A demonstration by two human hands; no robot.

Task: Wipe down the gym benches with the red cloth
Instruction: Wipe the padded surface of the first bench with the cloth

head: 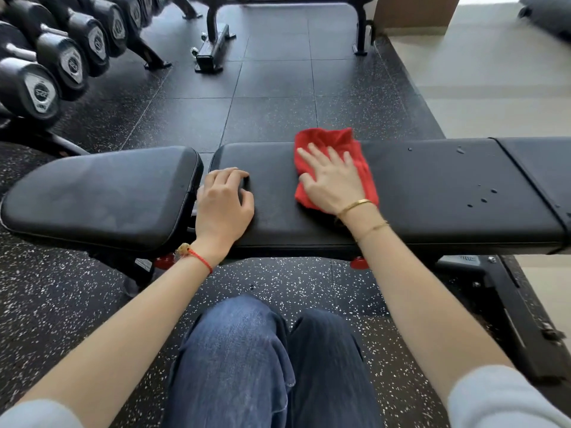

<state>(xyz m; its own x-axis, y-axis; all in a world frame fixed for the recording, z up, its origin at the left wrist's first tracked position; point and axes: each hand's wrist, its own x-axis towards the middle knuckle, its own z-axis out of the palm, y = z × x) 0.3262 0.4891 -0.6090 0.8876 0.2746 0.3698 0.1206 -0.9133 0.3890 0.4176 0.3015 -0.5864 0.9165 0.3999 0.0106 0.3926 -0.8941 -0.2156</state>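
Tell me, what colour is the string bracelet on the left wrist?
Red, with a small pale charm; the string bracelet shows clearly in the head view.

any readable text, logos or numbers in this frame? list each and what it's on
None readable.
Dumbbell end caps: emblem and markings, too blurred to read.
Bench frame: embossed mark, too small to read.
Cloth, bench pad: no text.
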